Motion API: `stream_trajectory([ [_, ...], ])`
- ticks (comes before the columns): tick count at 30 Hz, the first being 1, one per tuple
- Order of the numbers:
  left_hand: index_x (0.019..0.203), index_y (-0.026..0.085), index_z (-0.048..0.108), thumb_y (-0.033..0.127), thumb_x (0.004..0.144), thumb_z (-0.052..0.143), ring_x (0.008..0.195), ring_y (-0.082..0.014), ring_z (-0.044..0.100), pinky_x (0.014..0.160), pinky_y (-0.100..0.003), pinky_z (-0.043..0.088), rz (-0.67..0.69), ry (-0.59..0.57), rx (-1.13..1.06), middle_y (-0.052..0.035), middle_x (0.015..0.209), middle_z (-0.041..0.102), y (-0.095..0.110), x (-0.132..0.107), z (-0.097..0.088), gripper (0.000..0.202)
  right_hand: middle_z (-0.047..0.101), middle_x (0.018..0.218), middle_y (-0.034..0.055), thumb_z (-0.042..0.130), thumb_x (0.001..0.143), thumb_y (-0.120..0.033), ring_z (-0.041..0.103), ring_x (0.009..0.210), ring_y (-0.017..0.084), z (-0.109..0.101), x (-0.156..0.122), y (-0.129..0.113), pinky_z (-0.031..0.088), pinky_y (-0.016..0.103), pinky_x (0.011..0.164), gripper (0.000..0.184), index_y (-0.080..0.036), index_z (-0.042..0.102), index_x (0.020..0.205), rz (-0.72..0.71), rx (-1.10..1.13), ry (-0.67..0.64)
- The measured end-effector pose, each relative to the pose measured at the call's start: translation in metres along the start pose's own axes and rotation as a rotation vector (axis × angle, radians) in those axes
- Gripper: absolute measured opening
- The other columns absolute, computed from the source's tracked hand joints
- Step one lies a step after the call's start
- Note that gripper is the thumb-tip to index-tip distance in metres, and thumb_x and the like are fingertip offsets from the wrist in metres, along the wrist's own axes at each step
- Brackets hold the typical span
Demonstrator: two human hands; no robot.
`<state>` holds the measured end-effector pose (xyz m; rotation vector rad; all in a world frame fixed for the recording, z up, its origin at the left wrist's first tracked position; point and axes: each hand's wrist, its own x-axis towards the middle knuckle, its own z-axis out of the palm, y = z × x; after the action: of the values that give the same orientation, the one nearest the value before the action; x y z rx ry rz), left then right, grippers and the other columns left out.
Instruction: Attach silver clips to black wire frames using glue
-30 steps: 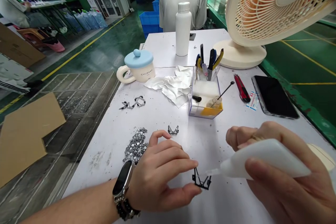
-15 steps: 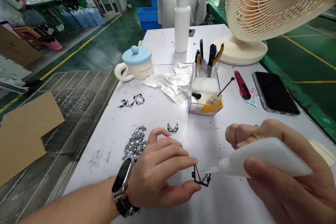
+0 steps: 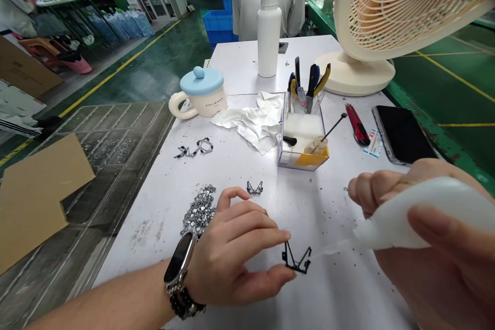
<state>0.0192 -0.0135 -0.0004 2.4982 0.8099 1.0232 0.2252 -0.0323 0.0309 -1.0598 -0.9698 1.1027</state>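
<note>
Between thumb and index finger, my left hand (image 3: 240, 252) pinches a small black angular frame part (image 3: 297, 263) just over the table. My right hand (image 3: 436, 247) is wrapped round a white squeeze bottle (image 3: 410, 211) with a thin clear nozzle. The nozzle tip points left and lies close to the frame part's right side; whether they touch I cannot tell. Beyond my left fingers rests a similar small dark frame part (image 3: 254, 187). A pile of small silvery metal pieces (image 3: 199, 210) lies beside my left hand.
More linked frame parts (image 3: 194, 148) lie farther left. Behind are a lidded mug (image 3: 203, 94), crumpled tissue (image 3: 255, 121), a clear tool box (image 3: 303, 139) and a white bottle (image 3: 268, 36). A red cutter (image 3: 357, 125), a phone (image 3: 404, 134) and a fan (image 3: 359, 72) stand right. A person sits ahead.
My right hand has drawn the squeeze bottle to the right, so its nozzle tip has moved from the frame part's middle to its right side. My left hand has barely moved.
</note>
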Motion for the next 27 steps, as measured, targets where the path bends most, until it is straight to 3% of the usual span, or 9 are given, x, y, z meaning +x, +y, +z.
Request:
stream_trajectory([
  [6, 0.086, 0.016, 0.063, 0.027, 0.072, 0.069, 0.067, -0.0153, 0.061, 0.084, -0.042, 0.036, -0.010, 0.034, -0.006, -0.0018, 0.072, 0.066, -0.001, -0.001, -0.001, 0.019, 0.050, 0.067, 0.0008, 0.070, 0.069, -0.031, 0.050, 0.065, 0.015, 0.004, 0.005, -0.002, 0.028, 0.022, 0.038, 0.018, -0.022, 0.055, 0.070, 0.037, -0.048, 0.034],
  [11, 0.087, 0.016, 0.063, 0.027, 0.072, 0.069, 0.066, -0.0152, 0.061, 0.083, -0.042, 0.036, -0.007, 0.039, -0.001, -0.0012, 0.071, 0.066, -0.001, -0.001, 0.000, 0.018, 0.051, 0.066, 0.0003, 0.069, 0.071, -0.031, 0.050, 0.063, 0.014, 0.005, 0.001, -0.004, 0.029, 0.021, 0.040, 0.023, -0.021, 0.050, 0.064, 0.050, -0.080, -0.001],
  [17, 0.087, 0.017, 0.063, 0.029, 0.075, 0.067, 0.067, -0.0152, 0.060, 0.083, -0.041, 0.036, -0.004, 0.040, 0.017, -0.0010, 0.071, 0.066, 0.000, 0.002, -0.001, 0.017, 0.052, 0.066, 0.0003, 0.066, 0.074, -0.032, 0.049, 0.058, 0.012, 0.007, 0.001, -0.003, 0.030, 0.021, 0.038, 0.019, -0.021, 0.053, 0.066, 0.020, -0.170, -0.021],
  [23, 0.085, 0.015, 0.063, 0.028, 0.073, 0.069, 0.067, -0.0150, 0.060, 0.084, -0.042, 0.036, 0.000, 0.038, 0.007, -0.0017, 0.071, 0.065, 0.000, 0.001, -0.001, 0.018, 0.045, 0.059, -0.0016, 0.067, 0.074, -0.029, 0.044, 0.053, 0.011, 0.006, 0.003, 0.001, 0.027, 0.022, 0.038, 0.024, -0.021, 0.048, 0.062, 0.024, -0.140, -0.027],
  [27, 0.085, 0.015, 0.063, 0.027, 0.073, 0.068, 0.066, -0.0150, 0.060, 0.083, -0.042, 0.035, -0.004, 0.043, -0.004, -0.0016, 0.070, 0.065, -0.001, 0.001, -0.001, 0.018, 0.048, 0.064, 0.0004, 0.065, 0.073, -0.029, 0.048, 0.064, 0.015, -0.001, 0.010, -0.001, 0.034, 0.024, 0.045, 0.021, -0.020, 0.048, 0.064, 0.023, -0.056, -0.005],
])
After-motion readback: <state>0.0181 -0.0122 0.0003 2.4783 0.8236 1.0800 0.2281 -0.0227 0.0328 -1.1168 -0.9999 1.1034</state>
